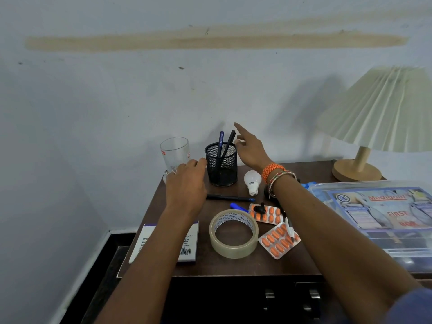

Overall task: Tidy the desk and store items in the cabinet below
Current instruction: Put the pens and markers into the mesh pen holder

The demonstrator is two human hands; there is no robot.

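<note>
A black mesh pen holder [221,165] with two pens stands at the back of the dark desk [233,265]. My left hand [187,181] reaches forward between the holder and a clear glass [174,152], its thumb touching the holder's left side. My right hand [251,148] hovers just right of the holder's rim, fingers spread, holding nothing. A black pen [230,198], a blue pen [238,208], a white bulb [252,182], a tape roll [233,233] and two orange pill strips [279,240] lie on the desk.
A white box [187,250] lies under my left forearm. A clear first aid box [383,213] fills the right side, with a pleated lamp [383,113] behind it. Cabinet handles [314,294] show below the desk's front edge. The wall stands close behind.
</note>
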